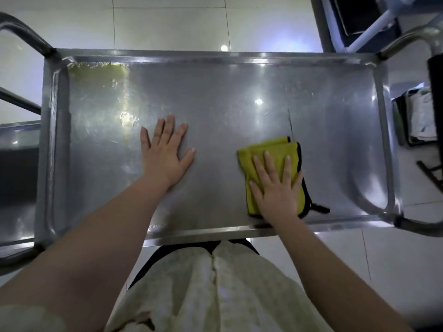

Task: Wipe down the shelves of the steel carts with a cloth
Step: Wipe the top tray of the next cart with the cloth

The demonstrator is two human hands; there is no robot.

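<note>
On the steel cart's top shelf, I brace my left hand flat near centre while my right hand, fingers spread, presses the yellow cloth at 4 o'clock; firm, overlapping passes should reach the yellowish film at 10 o'clock

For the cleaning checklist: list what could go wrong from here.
The yellowish residue in the far left corner of the shelf is far from the cloth and may get missed. The left hand lies flat on bare steel and may leave prints.
</note>
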